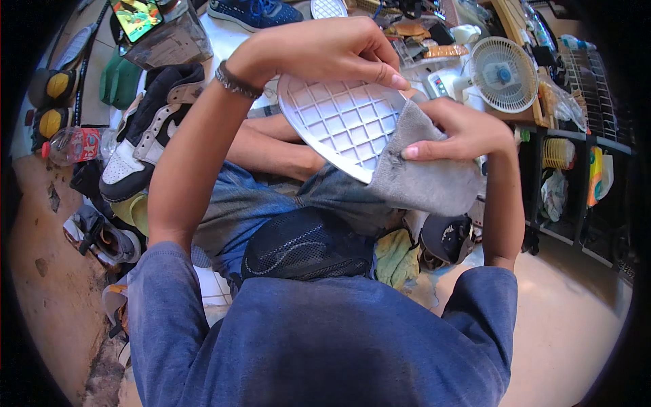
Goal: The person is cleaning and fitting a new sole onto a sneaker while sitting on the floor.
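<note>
In front of me is a white shoe sole (339, 125), tilted, with a raised grid across its inner face and a rim around it. My left hand (352, 54) reaches over its far edge, fingers curled and thumb at the sole's right end. A grey cloth (430, 176) covers that right end and hangs below it. My right hand (451, 132) pinches the cloth against the sole, thumb on the near side. The sole's covered end is hidden.
A black and white sneaker (146, 136) stands at the left beside a plastic bottle (71, 146). A white fan (503, 74) is at the far right, near a dark shelf rack (573, 190). A black mesh cap (308, 244) lies on my lap.
</note>
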`<state>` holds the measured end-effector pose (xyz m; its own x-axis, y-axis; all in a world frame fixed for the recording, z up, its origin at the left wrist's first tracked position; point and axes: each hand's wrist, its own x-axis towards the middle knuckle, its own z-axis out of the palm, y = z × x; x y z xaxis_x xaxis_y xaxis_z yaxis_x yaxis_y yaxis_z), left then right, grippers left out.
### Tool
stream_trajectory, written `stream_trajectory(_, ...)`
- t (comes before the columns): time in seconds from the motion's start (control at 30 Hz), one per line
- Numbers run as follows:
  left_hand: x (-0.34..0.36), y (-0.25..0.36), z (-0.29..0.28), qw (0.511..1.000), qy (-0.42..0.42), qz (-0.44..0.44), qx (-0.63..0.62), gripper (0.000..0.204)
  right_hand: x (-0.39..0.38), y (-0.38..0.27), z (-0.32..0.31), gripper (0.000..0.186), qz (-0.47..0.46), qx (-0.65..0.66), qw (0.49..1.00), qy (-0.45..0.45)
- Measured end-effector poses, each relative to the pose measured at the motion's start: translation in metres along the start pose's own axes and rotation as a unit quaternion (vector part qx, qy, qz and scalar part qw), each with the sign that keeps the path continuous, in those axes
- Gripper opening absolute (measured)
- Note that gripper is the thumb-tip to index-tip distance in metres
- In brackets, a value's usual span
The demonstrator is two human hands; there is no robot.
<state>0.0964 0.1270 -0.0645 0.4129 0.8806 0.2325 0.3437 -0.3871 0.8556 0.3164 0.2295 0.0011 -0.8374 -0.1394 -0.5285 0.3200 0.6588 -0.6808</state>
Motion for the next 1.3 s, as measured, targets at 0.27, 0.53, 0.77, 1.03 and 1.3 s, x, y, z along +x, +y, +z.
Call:
stream_trajectory(0.27, -0.068, 0.021, -0.029, 0.892, 0.441, -0.002, -0.098, 0.036, 0.045, 0.016, 0.062, 0.036, 0.013, 0.179, 0.942, 0.282)
stream_trajectory(0.53, -0.127, 0.043, 0.087, 0.725, 0.573, -0.009, -0.382, 0.062, 0.136, -0.059, 0.075, 0.039, -0.099, 0.541, 0.782, 0.295)
stream_trajectory(0.77, -0.235, 0.069, 0.085, 0.500, 0.698, 0.018, -0.512, 0.091, 0.196, -0.155, 0.079, 0.048, -0.208, 0.270, 0.937, 0.071)
stream_trajectory(1.03, -0.356, 0.089, 0.121, 0.620, 0.504, 0.198, -0.568, 0.102, 0.322, -0.085, 0.069, 0.042, -0.330, -0.343, 0.824, 0.306)
stream_trajectory(1.3, -0.335, 0.080, 0.107, 0.554, 0.668, 0.192, -0.459, 0.102, 0.263, -0.106, 0.026, 0.035, -0.260, -0.183, 0.916, 0.244)
